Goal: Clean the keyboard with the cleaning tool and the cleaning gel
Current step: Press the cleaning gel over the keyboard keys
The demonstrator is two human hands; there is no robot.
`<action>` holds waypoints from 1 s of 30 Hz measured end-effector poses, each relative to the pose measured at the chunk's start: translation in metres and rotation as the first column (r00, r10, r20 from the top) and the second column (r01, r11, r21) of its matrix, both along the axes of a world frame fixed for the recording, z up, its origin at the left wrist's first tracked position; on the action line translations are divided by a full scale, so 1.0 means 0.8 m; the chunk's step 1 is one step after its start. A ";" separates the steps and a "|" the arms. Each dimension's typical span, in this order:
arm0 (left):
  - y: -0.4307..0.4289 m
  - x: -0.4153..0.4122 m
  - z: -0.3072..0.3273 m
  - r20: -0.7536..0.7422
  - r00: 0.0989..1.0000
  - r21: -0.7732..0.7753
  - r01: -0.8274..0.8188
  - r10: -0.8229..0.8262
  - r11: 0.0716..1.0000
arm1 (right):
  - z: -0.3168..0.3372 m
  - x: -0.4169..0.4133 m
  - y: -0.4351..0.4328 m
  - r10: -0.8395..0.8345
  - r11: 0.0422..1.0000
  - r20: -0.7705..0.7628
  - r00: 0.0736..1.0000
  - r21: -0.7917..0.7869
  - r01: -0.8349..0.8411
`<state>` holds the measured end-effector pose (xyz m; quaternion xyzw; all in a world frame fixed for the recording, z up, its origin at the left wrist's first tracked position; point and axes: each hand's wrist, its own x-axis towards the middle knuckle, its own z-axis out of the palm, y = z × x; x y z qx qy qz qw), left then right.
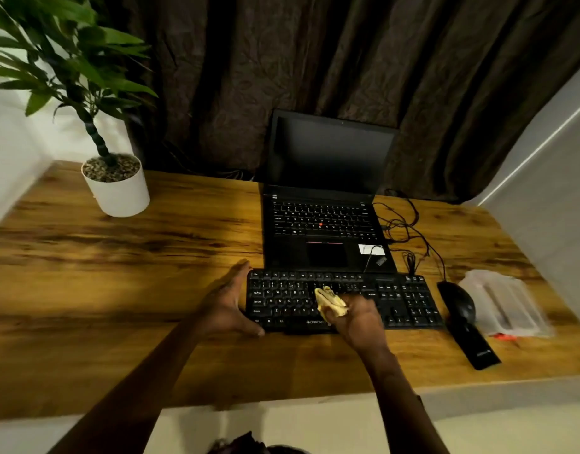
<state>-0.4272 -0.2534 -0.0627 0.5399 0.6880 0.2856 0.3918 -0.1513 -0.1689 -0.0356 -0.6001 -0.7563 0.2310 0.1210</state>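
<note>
a dark curtain (314, 60) fills the far side, and in front of it we see a wooden table (151, 273) running left to right. an open black laptop (328, 152) stands at the far middle of the table with its screen dark. a green plant (62, 67) in a white pot (118, 191) stands on the far left corner, well apart from the laptop.

just near of the laptop lies the black keyboard (406, 303), touching or almost touching the laptop's near edge. to the right of it sit a clear plastic pack (504, 303), blurred so that we cannot tell what is in it, and a long flat black thing (475, 347) angled toward the near right. a black mouse (459, 304) rests between the keyboard and the pack. thin black cables (409, 224) loop on the table right of the laptop.

we find the left hand (228, 303) at the left end of the keyboard, fingers straight and spread from the thumb. the fingers reach along the far left corner and the thumb lies at the near left corner. the right hand (357, 317) is over the middle of the keyboard, its fingers curled round a yellow lump of gel (331, 301). the gel sticks out to the left of the fingers, low over the letter keys. we cannot tell whether it presses on them.
</note>
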 end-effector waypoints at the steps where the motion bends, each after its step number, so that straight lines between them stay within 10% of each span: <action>1: 0.000 0.000 0.000 0.011 1.000 -0.001 -0.001 0.001 1.000 | -0.001 -0.004 -0.004 0.009 1.000 -0.006 1.000 -0.001 -0.009; 19: 0.001 0.000 0.001 -0.023 1.000 0.020 0.013 -0.013 1.000 | -0.003 0.016 -0.005 0.098 0.995 0.125 0.987 0.022 -0.101; 30: 0.001 0.003 0.004 -0.053 0.998 0.017 0.019 -0.018 1.000 | -0.021 0.074 0.015 -0.141 0.984 0.149 0.979 0.134 0.122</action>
